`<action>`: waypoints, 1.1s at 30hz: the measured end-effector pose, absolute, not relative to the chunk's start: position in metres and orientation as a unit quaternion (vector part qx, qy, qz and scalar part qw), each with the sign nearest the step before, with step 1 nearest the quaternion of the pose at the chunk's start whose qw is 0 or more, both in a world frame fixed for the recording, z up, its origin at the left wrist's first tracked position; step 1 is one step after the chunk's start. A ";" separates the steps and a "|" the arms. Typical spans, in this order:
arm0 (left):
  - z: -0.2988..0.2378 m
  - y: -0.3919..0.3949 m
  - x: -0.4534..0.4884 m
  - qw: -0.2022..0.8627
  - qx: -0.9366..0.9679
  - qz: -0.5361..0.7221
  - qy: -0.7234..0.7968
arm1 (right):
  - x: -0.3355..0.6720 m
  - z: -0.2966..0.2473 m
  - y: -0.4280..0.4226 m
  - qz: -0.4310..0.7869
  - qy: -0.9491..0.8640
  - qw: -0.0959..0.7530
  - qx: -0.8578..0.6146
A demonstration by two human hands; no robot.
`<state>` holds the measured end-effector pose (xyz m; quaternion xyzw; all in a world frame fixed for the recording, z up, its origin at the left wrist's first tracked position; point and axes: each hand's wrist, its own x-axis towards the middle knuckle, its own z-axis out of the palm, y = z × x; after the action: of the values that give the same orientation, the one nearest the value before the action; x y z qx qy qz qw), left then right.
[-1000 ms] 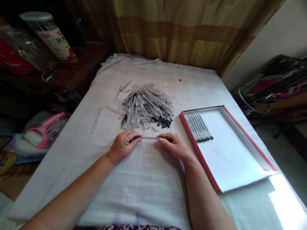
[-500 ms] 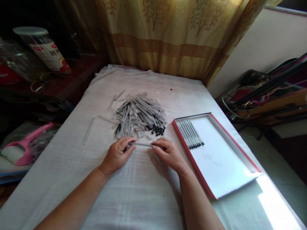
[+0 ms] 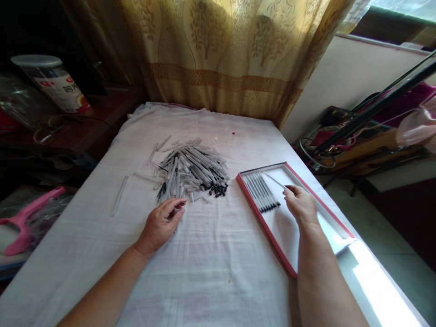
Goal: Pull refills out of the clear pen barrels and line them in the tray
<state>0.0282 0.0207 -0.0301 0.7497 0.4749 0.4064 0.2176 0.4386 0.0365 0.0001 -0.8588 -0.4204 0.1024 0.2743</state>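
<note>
My right hand (image 3: 301, 207) is over the shallow red-edged box lid (image 3: 269, 234), pinching the end of a thin pen (image 3: 274, 180) that points away to the upper left. Beside that pen, a row of clear pens with black ends (image 3: 259, 190) lies along the lid's left side. My left hand (image 3: 159, 226) rests on the cloth just in front of a heap of clear pen barrels (image 3: 195, 165). Its fingers are curled with the thumb close to them, and what they may hold is hidden. Small black caps (image 3: 217, 189) lie at the heap's right front.
One loose clear barrel (image 3: 120, 195) lies left of the heap on the white cloth (image 3: 204, 268). A red bit (image 3: 233, 133) is farther back. A dark shelf with a plastic canister (image 3: 63, 91) stands left, a pink-handled item (image 3: 32, 220) below it. A patterned curtain (image 3: 218, 77) hangs behind.
My right hand has moved from beside my left hand to over the lid, carrying the thin pen. My left hand has stayed near the heap. The view has turned slightly right.
</note>
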 end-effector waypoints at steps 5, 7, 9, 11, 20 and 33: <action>-0.031 0.022 0.027 0.226 0.740 0.407 0.485 | 0.427 -0.006 0.040 0.108 -0.412 0.158 -0.891; -0.031 0.021 0.026 0.230 0.737 0.407 0.488 | 0.422 -0.004 0.040 0.098 -0.421 0.128 -0.893; -0.032 0.021 0.026 0.237 0.733 0.408 0.490 | 0.420 -0.004 0.040 0.090 -0.431 0.101 -0.892; -0.031 0.021 0.026 0.242 0.728 0.410 0.493 | 0.420 -0.005 0.041 0.087 -0.443 0.081 -0.889; -0.028 0.020 0.027 0.230 0.717 0.433 0.496 | 0.415 0.001 0.039 0.022 -0.486 0.085 -0.870; -0.029 0.021 0.026 0.220 0.719 0.437 0.494 | 0.257 0.012 0.051 0.059 -0.669 0.167 -0.722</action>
<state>0.0261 0.0213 -0.0292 0.7186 0.4941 0.4372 0.2198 0.2572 0.0506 0.0120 -0.7217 -0.6692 0.0587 0.1671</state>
